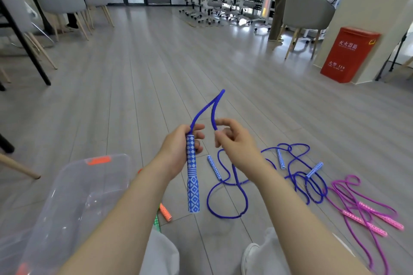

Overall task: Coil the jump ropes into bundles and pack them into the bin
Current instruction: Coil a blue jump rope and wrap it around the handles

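The left hand (178, 152) grips the upper end of a blue patterned handle (193, 182), fingers curled round it; the handle hangs nearly upright, its lower end pointing down toward the floor (138, 87). From the top of the handle, the blue rope (214, 105) rises, folds in a tight bend, and returns down to the right hand (234, 143), which pinches it between thumb and fingertips.

The rest of that rope lies in loose loops on the floor just right of the hands. A second blue handle (214, 167) lies beside the loops. Two more blue handles (280, 158) lie farther right among a tangled blue rope. A pink rope (366, 214) with two pink handles lies at far right.

A clear plastic bin (73, 203) with orange latches stands at lower left. An orange handle (165, 212) and a green handle (157, 222) lie on the floor just beside it.
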